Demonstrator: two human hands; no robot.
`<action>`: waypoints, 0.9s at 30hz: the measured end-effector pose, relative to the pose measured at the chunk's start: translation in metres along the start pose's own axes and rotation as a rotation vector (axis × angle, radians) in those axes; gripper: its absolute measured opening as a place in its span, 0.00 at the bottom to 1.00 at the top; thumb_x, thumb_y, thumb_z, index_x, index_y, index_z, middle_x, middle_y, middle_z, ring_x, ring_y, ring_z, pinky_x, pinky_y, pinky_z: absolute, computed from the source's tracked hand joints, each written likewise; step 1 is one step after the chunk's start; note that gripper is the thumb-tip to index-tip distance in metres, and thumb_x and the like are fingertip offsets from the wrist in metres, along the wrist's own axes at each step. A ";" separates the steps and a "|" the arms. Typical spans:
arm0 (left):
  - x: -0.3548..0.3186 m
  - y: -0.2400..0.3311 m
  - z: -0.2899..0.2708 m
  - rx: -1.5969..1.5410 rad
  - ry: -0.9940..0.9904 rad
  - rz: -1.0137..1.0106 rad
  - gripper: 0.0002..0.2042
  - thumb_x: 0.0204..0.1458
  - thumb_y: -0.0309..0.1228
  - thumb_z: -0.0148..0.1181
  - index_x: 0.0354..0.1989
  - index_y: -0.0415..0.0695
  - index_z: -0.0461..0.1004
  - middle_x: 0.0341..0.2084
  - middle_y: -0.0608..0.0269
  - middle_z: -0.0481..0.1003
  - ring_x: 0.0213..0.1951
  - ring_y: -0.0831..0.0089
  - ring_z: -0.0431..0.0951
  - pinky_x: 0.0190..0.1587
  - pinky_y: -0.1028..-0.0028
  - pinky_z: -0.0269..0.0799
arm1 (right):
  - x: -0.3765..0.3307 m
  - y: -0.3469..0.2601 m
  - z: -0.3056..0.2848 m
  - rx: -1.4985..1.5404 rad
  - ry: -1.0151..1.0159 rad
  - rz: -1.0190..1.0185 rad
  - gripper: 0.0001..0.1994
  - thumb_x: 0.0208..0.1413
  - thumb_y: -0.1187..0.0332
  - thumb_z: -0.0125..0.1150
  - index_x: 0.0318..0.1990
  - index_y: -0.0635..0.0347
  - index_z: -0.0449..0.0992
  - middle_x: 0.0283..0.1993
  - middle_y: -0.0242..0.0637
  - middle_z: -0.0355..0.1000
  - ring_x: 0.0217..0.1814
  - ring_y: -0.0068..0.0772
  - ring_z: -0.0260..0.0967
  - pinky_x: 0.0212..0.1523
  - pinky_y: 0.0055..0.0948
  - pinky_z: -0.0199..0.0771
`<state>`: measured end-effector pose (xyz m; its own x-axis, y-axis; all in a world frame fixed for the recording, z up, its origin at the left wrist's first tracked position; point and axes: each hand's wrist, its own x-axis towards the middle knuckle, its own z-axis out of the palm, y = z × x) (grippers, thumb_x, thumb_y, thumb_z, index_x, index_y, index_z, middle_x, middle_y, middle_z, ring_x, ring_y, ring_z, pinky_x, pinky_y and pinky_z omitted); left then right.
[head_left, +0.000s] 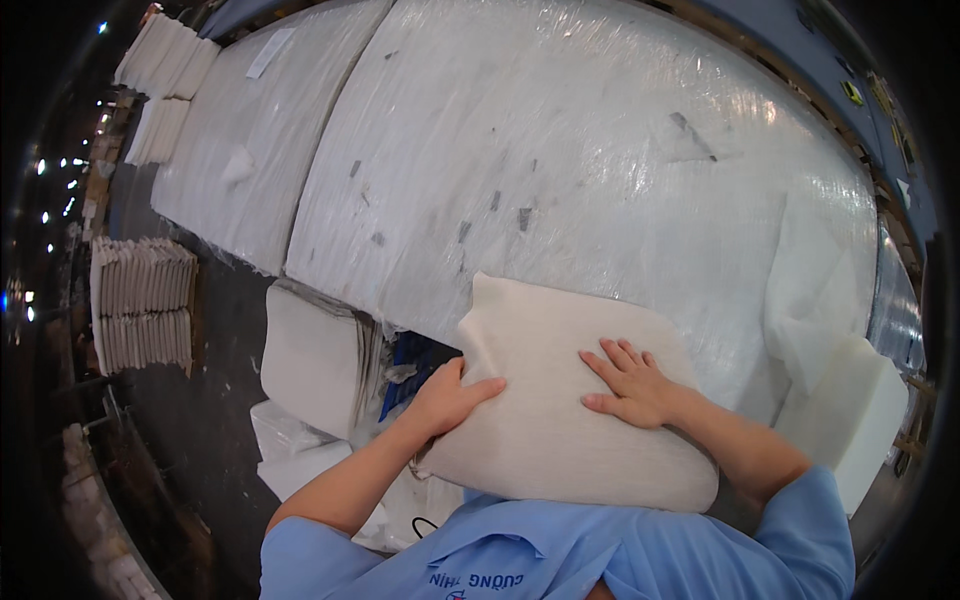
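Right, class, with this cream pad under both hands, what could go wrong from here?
The cream pad could slip or twist: the right grip only lies flat on it, while the left grip pinches its edge. The wrinkled left edge might crease further. The white pads stacked farther left could get bumped.

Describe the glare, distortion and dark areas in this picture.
Head view: glare streaks the plastic-wrapped block; the cream pad looks matte; fisheye distortion curves the block's far edge; the rim falls into black, with small bright lights at left.
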<state>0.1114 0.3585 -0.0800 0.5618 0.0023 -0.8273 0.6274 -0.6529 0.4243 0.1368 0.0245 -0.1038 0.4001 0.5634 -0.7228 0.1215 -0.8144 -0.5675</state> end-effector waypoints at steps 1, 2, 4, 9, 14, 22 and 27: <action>0.005 -0.005 0.002 0.071 0.038 0.006 0.44 0.52 0.54 0.68 0.65 0.24 0.66 0.61 0.30 0.71 0.63 0.46 0.74 0.66 0.60 0.67 | 0.011 -0.002 -0.002 0.002 0.006 -0.016 0.46 0.64 0.27 0.37 0.81 0.46 0.48 0.83 0.60 0.36 0.85 0.69 0.29 0.78 0.68 0.32; 0.008 0.002 0.000 0.079 0.088 0.025 0.43 0.51 0.55 0.68 0.63 0.26 0.69 0.57 0.32 0.74 0.59 0.45 0.77 0.63 0.59 0.70 | 0.020 -0.004 -0.002 0.011 0.014 -0.022 0.46 0.64 0.27 0.37 0.81 0.46 0.48 0.83 0.60 0.37 0.85 0.69 0.30 0.78 0.68 0.33; 0.019 0.007 -0.002 0.054 0.169 0.058 0.38 0.52 0.54 0.66 0.58 0.28 0.73 0.53 0.34 0.77 0.56 0.45 0.79 0.60 0.58 0.72 | 0.042 -0.012 -0.007 0.011 0.016 -0.022 0.45 0.64 0.27 0.37 0.81 0.47 0.49 0.83 0.60 0.38 0.84 0.70 0.30 0.78 0.69 0.33; 0.066 -0.004 -0.001 -0.017 0.184 0.132 0.26 0.58 0.49 0.59 0.44 0.31 0.81 0.43 0.36 0.81 0.50 0.42 0.81 0.55 0.54 0.73 | 0.096 -0.055 -0.007 0.035 0.036 -0.013 0.45 0.65 0.28 0.35 0.80 0.47 0.50 0.82 0.60 0.40 0.84 0.71 0.32 0.78 0.69 0.34; 0.087 -0.015 0.009 0.168 0.243 0.126 0.23 0.62 0.44 0.52 0.40 0.32 0.82 0.40 0.35 0.80 0.47 0.40 0.81 0.52 0.51 0.74 | 0.124 -0.086 -0.003 -0.031 0.029 -0.021 0.46 0.65 0.27 0.35 0.81 0.48 0.49 0.83 0.60 0.39 0.85 0.69 0.31 0.78 0.68 0.35; 0.075 -0.043 0.033 0.039 0.376 0.069 0.22 0.63 0.44 0.52 0.36 0.34 0.82 0.38 0.36 0.80 0.44 0.40 0.81 0.50 0.50 0.74 | 0.146 -0.092 0.014 -0.190 0.070 -0.059 0.47 0.65 0.28 0.36 0.80 0.53 0.50 0.83 0.58 0.40 0.86 0.63 0.31 0.79 0.63 0.33; 0.089 -0.051 0.044 -0.053 0.400 0.073 0.22 0.61 0.44 0.52 0.34 0.34 0.81 0.35 0.37 0.80 0.43 0.41 0.81 0.47 0.50 0.73 | 0.165 -0.072 0.023 -0.059 0.192 -0.089 0.46 0.67 0.32 0.36 0.79 0.60 0.49 0.83 0.55 0.43 0.86 0.56 0.34 0.80 0.60 0.34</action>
<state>0.1058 0.3583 -0.1910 0.7648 0.2587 -0.5901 0.5993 -0.6221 0.5039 0.1729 0.1790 -0.1913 0.5507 0.6009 -0.5794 0.2147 -0.7727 -0.5973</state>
